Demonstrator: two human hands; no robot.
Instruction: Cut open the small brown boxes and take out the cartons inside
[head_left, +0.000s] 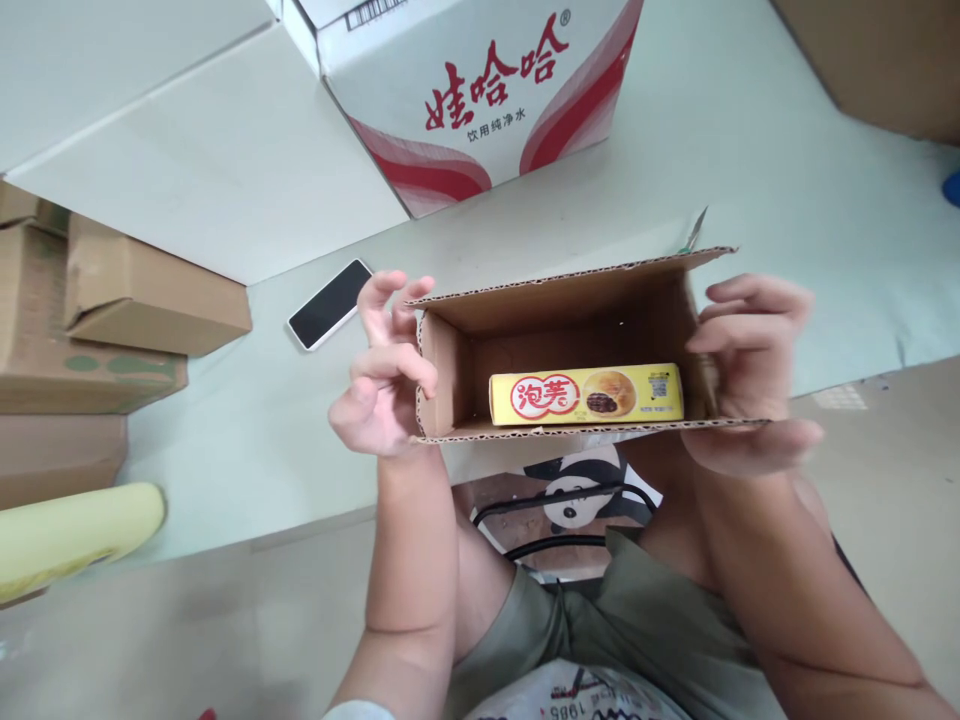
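An open cardboard box (555,297), its cut edges bare, is held up in front of me over the table's near edge. My left hand (382,375) grips its left end with bent fingers. At the opposite end, my right hand (754,365) holds the right wall, fingers on the side and thumb low near the front edge. Inside, against the near wall, lies a yellow snack box (585,393) printed with a filled puff and a red-outlined label. Much of the carton's floor shows bare brown cardboard.
A phone (330,304) lies on the pale table (247,450), left of the carton. Behind stands a white carton (487,100) with red print. Brown boxes (157,290) and a yellow roll-shaped item (82,530) are at left. A pointed metal tip (697,229) shows behind the carton.
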